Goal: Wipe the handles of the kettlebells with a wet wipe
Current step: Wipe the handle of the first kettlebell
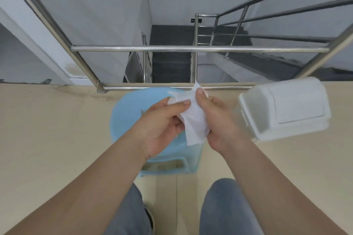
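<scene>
Closest on my feed are the person's two legs (227, 208) in grey trousers at the bottom edge, with a dark shoe (150, 217) showing between them. The bare forearms reach forward above them from either side. Working across from the left, the pale floor (47, 129) runs up to a steel railing (172, 48), with a stairwell dropping away behind it. The left hand (162, 126) is turned palm-up, fingers curled, and its thumb presses the upper left edge of the wet wipe (194, 120) against them. The wipe is white, thin and creased, only partly unfolded. One corner sticks up at the top and the rest hangs down in a loose strip between the two palms. It is held in the air over a light blue stool (126, 112) that stands on the floor just in front of the railing. The right hand (219, 120) pinches the wipe's upper right edge, thumb pointing up on the near face and fingers curled behind the sheet. The hands are close together, both wrists bent inward. Farthest right, a white bin (282, 108) with a swing lid stands on the floor beside the stool, slightly blurred.
</scene>
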`<state>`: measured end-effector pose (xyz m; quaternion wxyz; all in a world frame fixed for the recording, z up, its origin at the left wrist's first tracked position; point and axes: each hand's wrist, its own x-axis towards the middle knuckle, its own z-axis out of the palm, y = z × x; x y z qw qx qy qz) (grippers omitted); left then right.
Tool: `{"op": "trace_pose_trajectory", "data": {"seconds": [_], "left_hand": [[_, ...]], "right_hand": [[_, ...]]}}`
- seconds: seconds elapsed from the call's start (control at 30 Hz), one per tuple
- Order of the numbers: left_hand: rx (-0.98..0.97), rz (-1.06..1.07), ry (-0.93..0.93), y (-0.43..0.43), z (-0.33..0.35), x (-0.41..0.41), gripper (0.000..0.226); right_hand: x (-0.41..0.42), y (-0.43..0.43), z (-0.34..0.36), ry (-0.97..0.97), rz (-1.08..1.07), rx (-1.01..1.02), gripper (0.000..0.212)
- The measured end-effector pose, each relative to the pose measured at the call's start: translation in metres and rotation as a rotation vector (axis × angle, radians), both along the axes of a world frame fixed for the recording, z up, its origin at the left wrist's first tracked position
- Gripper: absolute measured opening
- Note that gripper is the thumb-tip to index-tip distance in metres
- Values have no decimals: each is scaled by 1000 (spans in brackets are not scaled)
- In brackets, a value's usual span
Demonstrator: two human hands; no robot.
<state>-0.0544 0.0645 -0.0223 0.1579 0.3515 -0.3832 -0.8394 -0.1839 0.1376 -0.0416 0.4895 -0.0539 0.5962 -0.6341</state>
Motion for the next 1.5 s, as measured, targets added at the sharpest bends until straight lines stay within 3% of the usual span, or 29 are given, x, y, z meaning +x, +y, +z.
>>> {"op": "trace_pose_trajectory", "data": {"seconds": [0.17, 0.4, 0.6, 0.67, 0.77, 0.9, 1.03, 1.23, 1.33, 1.5], "left_hand": [[35, 12, -102, 44, 101, -7, 49], [66, -59, -152, 128, 278, 7, 15], [314, -205, -104, 219, 380, 14, 34], [364, -357, -100, 251, 393, 17, 41], [288, -506, -137, 299, 393, 26, 49], [170, -661, -177, 373, 397, 28, 32], [64, -835, -216, 467, 412, 16, 30], [-82, -1149, -255, 664, 408, -1, 37], [-51, -1302, -265, 777, 410, 2, 29], [14, -1473, -254, 928, 419, 11, 37]], "right_hand": [[1, 50, 89, -69, -99, 88, 42], [0, 161, 250, 20, -17, 274, 49], [27, 267, 343, 98, -98, 250, 53], [42, 300, 358, 50, -207, 209, 48], [65, 356, 373, 7, -395, 200, 50], [95, 445, 389, 6, -614, 262, 45], [118, 550, 398, -19, -812, 319, 46], [153, 744, 401, -64, -1103, 415, 46], [174, 853, 404, -110, -1214, 425, 50], [200, 997, 411, -179, -1362, 392, 56]]}}
